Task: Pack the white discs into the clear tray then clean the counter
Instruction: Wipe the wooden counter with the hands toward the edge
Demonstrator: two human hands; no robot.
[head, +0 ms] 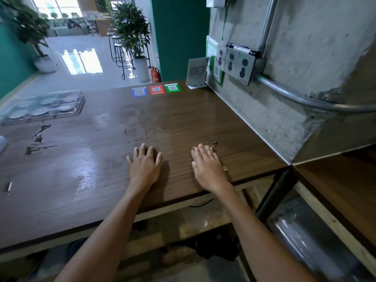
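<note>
Our hands: we rest the left hand [144, 166] and the right hand [207, 166] flat, palms down, fingers spread, near the front edge of the counter [183, 123].
Tray: the clear tray [43, 106] sits far left with the white discs [39, 111] inside it.
Surface: we see dark chipped marks [38, 137] just in front of the tray.
Back edge: blue, red and green stickers [156, 90] lie in a row.
Wall: outlets [237, 64] are mounted to our right.

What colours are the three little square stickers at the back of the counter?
Blue sticker, red sticker and green sticker, left to right, in the head view.
</note>
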